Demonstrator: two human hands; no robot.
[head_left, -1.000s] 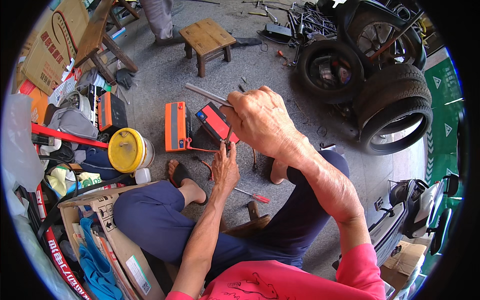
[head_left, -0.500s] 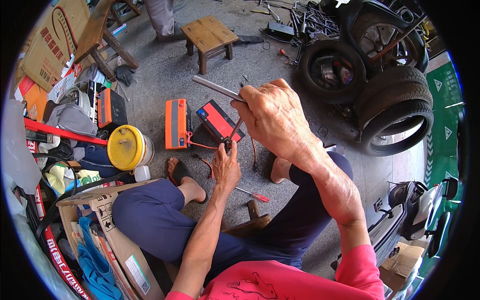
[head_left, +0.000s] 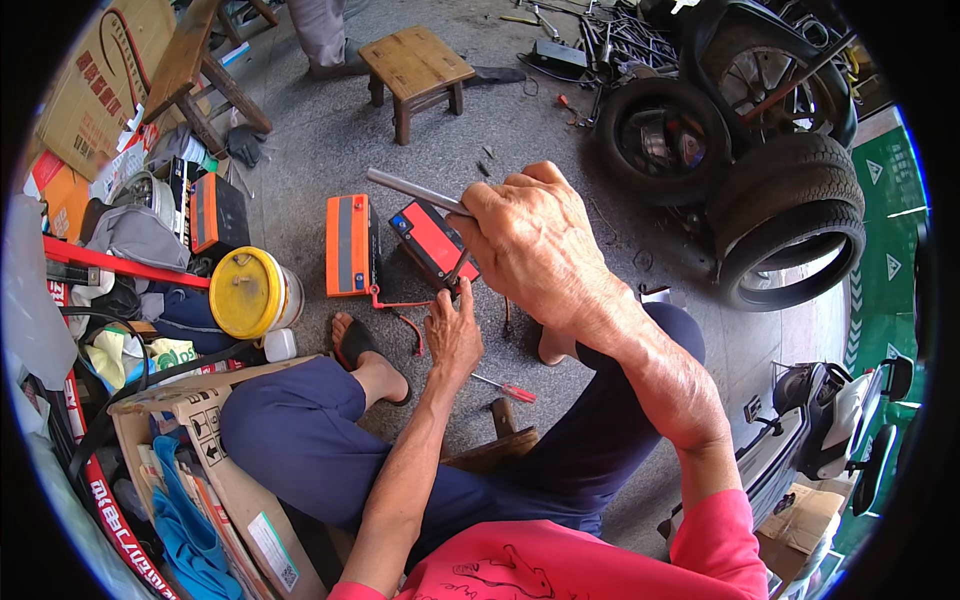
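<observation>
My right hand [head_left: 530, 240] grips a T-shaped tool with a long metal handle [head_left: 405, 187], held over the red-topped battery [head_left: 425, 230]; its thin shaft points down at that battery's near corner. My left hand [head_left: 450, 335] is closed at the foot of the shaft, fingertips at that corner; what they hold is too small to make out. Just left stands an orange-and-grey battery [head_left: 348, 245], with a red cable [head_left: 400, 303] running from its near corner toward my left fingers. A loose cable end [head_left: 418, 345] lies below.
Red-handled screwdriver [head_left: 515, 392] between my legs; yellow-lidded bucket [head_left: 245, 290], another battery [head_left: 220, 215] and cardboard box [head_left: 135, 430] at left; wooden stool [head_left: 415, 60] ahead, a person's leg [head_left: 320, 40] beside it; tyres [head_left: 785, 180] and tools [head_left: 600, 45] at upper right; scooter [head_left: 820, 420] at lower right.
My right hand and the tool handle shifted right, then back toward the left by a little. My left hand stays at the battery's corner. The view has shifted slightly.
</observation>
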